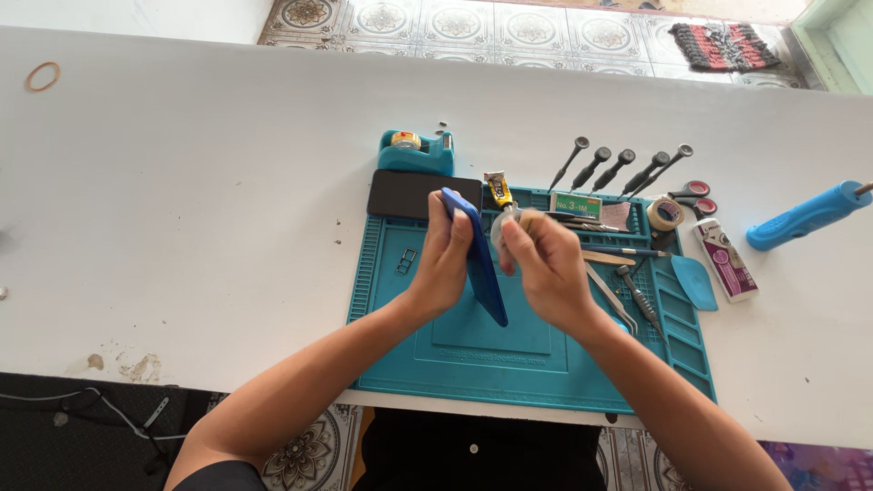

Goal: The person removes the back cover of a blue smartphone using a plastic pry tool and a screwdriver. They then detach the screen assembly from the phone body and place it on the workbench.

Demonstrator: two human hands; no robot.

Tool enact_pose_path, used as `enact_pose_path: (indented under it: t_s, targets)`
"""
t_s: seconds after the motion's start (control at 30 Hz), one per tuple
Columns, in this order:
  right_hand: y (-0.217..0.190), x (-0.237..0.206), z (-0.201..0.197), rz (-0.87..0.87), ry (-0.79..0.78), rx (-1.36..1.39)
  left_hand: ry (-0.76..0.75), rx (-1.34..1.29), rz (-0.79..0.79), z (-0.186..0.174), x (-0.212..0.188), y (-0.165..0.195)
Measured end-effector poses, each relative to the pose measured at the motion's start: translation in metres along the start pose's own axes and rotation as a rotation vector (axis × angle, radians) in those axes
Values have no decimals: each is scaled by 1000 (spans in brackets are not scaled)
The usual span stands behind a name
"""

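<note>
The person's left hand [446,259] holds a blue smartphone [475,255] up on edge above the teal repair mat [473,355], fingers curled around its far long side and thumb toward the near one, so the slab stands tilted between the two hands. The right hand [546,264] is bunched just beside it, fingertips pinched together near the phone's upper edge around something pale and small — too hidden to name. Behind the hands lies a second phone, black [409,194], flat at the mat's back edge, with a teal tape dispenser [416,152] just beyond it on the white table [182,200]. A small tube of glue [498,189] sits near the right hand's knuckles. Off to the right are a row of black precision screwdrivers [618,168], a roll of tape [666,214], red-handled scissors [696,195] and a blue handheld tool [805,216] (well apart from the mat). Tweezers [611,295] rest on the mat under the right wrist.
</note>
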State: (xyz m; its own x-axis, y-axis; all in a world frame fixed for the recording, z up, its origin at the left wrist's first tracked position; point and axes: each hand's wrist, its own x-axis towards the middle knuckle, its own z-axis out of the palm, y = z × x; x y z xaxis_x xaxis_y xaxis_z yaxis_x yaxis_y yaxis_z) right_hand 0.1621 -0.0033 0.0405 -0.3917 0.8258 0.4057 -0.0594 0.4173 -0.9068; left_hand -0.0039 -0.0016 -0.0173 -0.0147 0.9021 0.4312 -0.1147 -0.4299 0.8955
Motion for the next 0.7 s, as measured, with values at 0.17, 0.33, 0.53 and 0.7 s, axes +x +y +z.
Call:
enact_pose_path:
  t_s: [0.17,0.33,0.53,0.7]
  targets:
    - [-4,-6,0,-87,4,-161,-51,54,68,1,-4,5]
    - [-10,-4,2,-169,-33,-204,-50,87,46,0,-4,6]
    - [-7,-3,-5,-114,-128,-382,-54,79,49,0,-4,7]
    - [-8,-2,-9,-139,-83,-465,-57,82,58,2,-4,9]
